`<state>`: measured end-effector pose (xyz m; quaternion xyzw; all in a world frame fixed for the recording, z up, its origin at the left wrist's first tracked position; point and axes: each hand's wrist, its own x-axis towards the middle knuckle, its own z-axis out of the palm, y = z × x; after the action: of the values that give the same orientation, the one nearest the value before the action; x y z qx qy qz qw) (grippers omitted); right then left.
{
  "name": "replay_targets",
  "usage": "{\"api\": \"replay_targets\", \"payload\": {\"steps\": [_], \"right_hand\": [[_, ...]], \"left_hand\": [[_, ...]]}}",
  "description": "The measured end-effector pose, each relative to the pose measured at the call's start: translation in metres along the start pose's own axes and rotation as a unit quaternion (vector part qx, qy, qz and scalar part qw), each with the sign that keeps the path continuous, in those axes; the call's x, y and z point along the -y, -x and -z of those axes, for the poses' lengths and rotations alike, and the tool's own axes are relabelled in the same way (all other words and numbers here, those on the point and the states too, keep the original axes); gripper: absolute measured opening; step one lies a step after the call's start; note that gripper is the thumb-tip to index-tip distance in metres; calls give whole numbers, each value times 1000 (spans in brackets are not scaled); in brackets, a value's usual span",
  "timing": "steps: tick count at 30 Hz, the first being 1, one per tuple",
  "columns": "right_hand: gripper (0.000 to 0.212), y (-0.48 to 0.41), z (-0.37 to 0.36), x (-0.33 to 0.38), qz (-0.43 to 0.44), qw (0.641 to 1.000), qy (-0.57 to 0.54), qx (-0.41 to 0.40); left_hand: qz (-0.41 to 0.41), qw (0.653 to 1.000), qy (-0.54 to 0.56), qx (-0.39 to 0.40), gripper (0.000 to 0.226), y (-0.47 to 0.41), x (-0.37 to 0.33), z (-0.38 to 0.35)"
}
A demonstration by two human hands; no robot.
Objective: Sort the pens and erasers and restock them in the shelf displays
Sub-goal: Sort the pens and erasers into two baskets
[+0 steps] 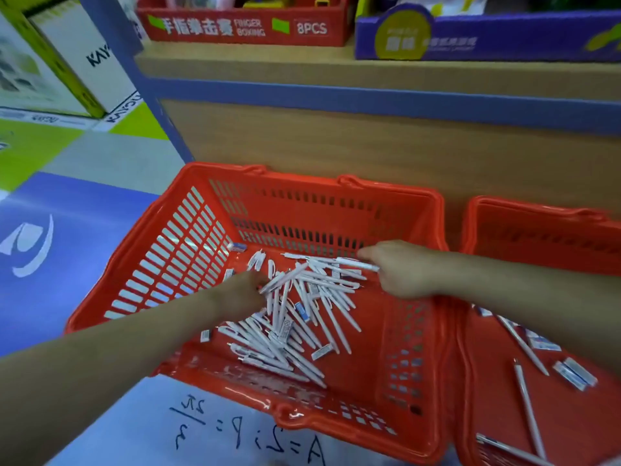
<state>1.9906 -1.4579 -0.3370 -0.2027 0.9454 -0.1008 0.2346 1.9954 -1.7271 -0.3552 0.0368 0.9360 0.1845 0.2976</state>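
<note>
left hand: down in the left red basket, fingers curled onto the near-left edge of the pen pile; motion blur, cannot tell if it grips a pen
right hand: fingers curled round a held white pen, close to the basket's far wall, above the pile
pen pile: many white pens lying crisscross on the left basket's floor, mostly centre and near side
loose erasers: small white-and-blue blocks scattered among and around the pens; one corner eraser sits alone at the far-left corner
right red basket: just beside the left one, partly hidden under the right forearm
sorted pens: a few white ones lying apart in the right basket
sorted erasers: several, near the right basket's middle
shelf: wooden with blue trim, right behind both baskets
red display box: on the shelf, printed FINGER BOXING 8PCS
purple display box: beside the red one
floor: blue and green patches
</note>
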Motion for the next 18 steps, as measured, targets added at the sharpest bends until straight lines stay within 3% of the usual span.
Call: {"api": "replay_targets", "payload": {"steps": [2,5,8,10,14,18], "right_hand": [[40,8,3,11,13,999,9,-42],[46,27,22,12,37,988,-74,-129],[36,57,49,0,6,960,-216,-179],[30,88,61,-19,-24,936,-289,-201],[22,156,45,-78,-128,927,-285,-206],[28,213,-15,-158,-310,917,-192,-163]], "left_hand": [[2,999,-34,3,9,-2,2,-4],[-15,999,-10,-36,26,-4,-2,1],[-105,985,13,-139,24,5,-40,20],[-184,972,36,-143,24,18,-82,34],[-327,942,-5,-73,26,46,-184,38],[-435,896,-83,-29,28,52,-277,4]]}}
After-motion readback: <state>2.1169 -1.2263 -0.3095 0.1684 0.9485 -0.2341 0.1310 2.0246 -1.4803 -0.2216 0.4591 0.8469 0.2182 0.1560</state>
